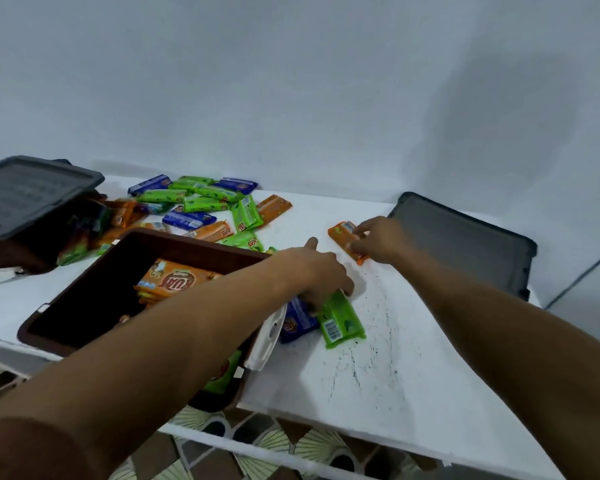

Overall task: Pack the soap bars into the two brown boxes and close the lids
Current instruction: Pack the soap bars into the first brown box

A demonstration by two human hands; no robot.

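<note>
Tiled floor [274, 445] showing under the near desk [413, 375] edge. Left forearm crossing the open brown box [187, 242], blocking its near right corner; orange bars [174, 278] lying inside. Left hand [317, 275] curling down, gripping the far end of green soap bar [343, 322]; blue soap bar [297, 323] lying just left, partly under the hand. Farther right, right hand [380, 239] pinching orange soap bar [342, 235] on the desk. Gray lid [465, 244] lying far right. Loose soap pile [205, 206] sitting far centre. Second brown box [18, 251] standing far left, tilted lid [32, 192] covering it.
</note>
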